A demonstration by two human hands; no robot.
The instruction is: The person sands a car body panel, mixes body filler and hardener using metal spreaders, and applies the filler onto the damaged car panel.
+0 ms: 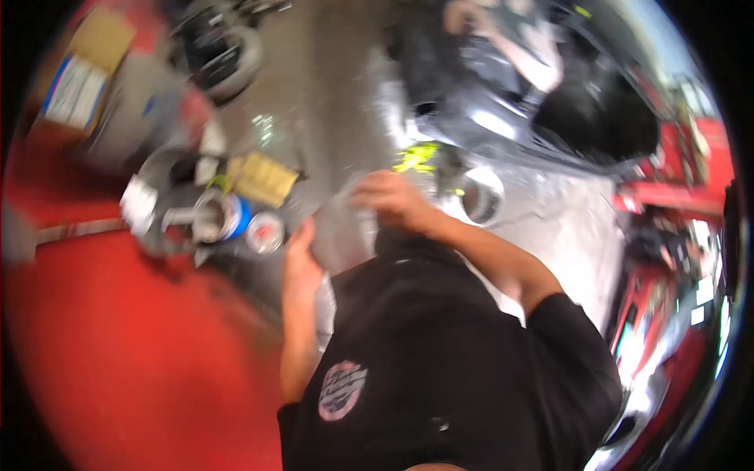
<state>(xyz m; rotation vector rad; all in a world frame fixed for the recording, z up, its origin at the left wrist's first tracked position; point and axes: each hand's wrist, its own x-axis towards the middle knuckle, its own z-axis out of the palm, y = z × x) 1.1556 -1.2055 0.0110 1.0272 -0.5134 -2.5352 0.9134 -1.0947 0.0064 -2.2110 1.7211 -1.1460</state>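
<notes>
Head view: a clear sheet [344, 229], badly blurred, is seen btwn the two grips, in front of the black shirt [455, 353]. It lies just R of the L grip [303, 255] and just below-L of the R grip [393, 202]; neither is clearly nearer. Its long axis seems to be slanted slightly, upper R to lower L, tho the ends can't be made out. L grip is seen part-open, thumb side up, alongside the sheet; R grip is half-curled, fingers bent at the sheet's upper edge. Whether either is fully closed on it can't be told.

To the L, a blue-banded can [237, 217], round lid [265, 233] and yellow block [265, 179] are grouped near a red surface [157, 337]. Ahead, grey floor [338, 94] is shown; upper R, a glossy black part [495, 123] w/ a roll [491, 206] near it.
</notes>
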